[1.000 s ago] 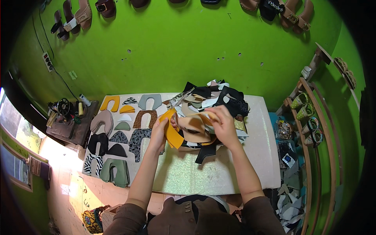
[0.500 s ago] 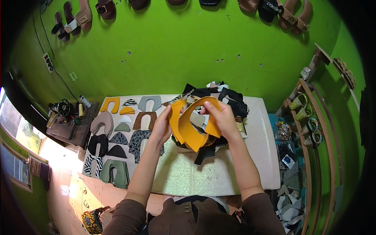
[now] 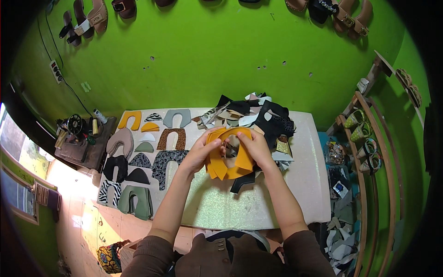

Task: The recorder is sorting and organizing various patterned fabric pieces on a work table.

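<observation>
Several yellow U-shaped leather pieces [image 3: 216, 165] are bunched in a loose stack above the table. My left hand [image 3: 199, 154] grips the stack's left side, thumb on top. Closed on its upper right side is my right hand [image 3: 255, 150]. The curved pieces surround a gap in the middle, and their lower edges fan apart. Behind and below them lies a heap of leather scraps [image 3: 273, 115], mostly black, with beige, white and patterned bits. One black scrap [image 3: 241, 183] pokes out beneath the yellow pieces.
Cut pieces lie in rows on the table's left, among them a yellow U-shape [image 3: 130, 119], a leopard-print piece [image 3: 171, 139] and green ones [image 3: 136, 203]. A sewing machine [image 3: 75, 124] stands far left. Scraps [image 3: 341, 240] and a wooden shoe rack [image 3: 369, 184] are at right.
Both hands have moved slightly down with the yellow pieces and come closer together. The pieces, spread wider before, are now gathered into a tighter stack, showing more of the scrap heap.
</observation>
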Demonstrator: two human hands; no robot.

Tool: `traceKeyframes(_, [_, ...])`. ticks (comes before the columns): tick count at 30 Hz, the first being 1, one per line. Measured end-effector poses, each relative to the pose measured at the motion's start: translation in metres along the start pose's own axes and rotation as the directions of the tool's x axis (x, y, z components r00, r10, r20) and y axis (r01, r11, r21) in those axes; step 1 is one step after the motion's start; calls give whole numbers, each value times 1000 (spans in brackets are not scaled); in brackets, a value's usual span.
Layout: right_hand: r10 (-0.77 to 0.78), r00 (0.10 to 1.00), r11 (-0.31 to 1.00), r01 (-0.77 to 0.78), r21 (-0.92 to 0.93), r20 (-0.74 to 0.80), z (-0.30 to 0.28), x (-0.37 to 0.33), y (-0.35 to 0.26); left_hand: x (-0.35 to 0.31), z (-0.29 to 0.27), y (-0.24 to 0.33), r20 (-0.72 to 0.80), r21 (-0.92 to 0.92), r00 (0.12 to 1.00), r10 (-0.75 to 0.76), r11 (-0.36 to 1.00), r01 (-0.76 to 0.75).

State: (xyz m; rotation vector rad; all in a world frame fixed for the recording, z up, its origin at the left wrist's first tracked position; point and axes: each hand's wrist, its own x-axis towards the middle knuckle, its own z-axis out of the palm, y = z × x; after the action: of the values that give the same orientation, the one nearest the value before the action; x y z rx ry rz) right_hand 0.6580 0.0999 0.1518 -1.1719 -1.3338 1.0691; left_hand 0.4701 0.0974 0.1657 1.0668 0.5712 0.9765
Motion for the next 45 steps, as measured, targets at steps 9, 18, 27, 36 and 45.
traceKeyframes(9, [-299,909,848,393,-356,290,-7,-8,-30,-10,-14,16,12,71,986,-168,983,167])
traceKeyframes(18, [-45,884,786,318,-530,464,44,-6,-51,-37,-55,44,86,223,982,-166,964,144])
traceKeyframes(27, [-434,831,552,551,-626,348,143,0,-22,-71,-128,74,81,296,977,-198,941,166])
traceKeyframes(36, [191,867,948,-284,142,460,272,19,7,-133,-277,80,-131,85,951,-282,952,294])
traceKeyframes(45, [354,717,482,-690,540,600,405,33,57,-169,-386,88,-343,-346,872,-349,910,228])
